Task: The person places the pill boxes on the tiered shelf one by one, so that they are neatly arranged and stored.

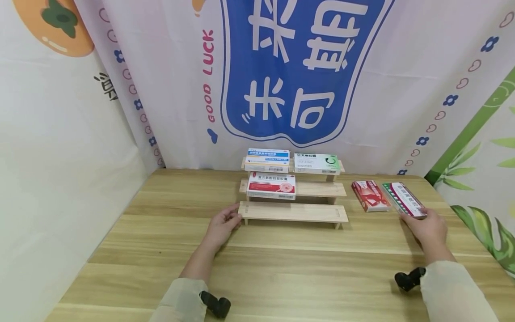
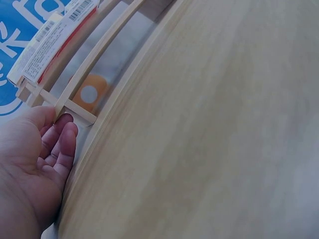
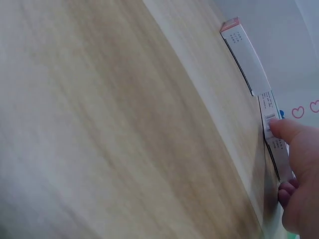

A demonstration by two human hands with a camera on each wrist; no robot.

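A three-step wooden rack (image 1: 293, 212) stands on the table. My left hand (image 1: 222, 226) pinches the left end of its lowest step, with the thumb at the edge and the fingers curled below in the left wrist view. A blue-and-white medicine box (image 1: 267, 160) and a green-and-white medicine box (image 1: 317, 163) sit on the top step. On the middle step, at the left, lies a red-and-white medicine box (image 1: 271, 185). My right hand (image 1: 429, 230) grips the near end of a white-and-maroon medicine box (image 1: 407, 199) with green along its left, lying on the table.
A red medicine box (image 1: 370, 196) lies on the table between the rack and the gripped box. Behind the table (image 1: 281, 268) hangs a printed cloth (image 1: 181, 89) with a blue sign, close to the rack's back. Each sleeve carries a black wrist camera (image 1: 409, 279).
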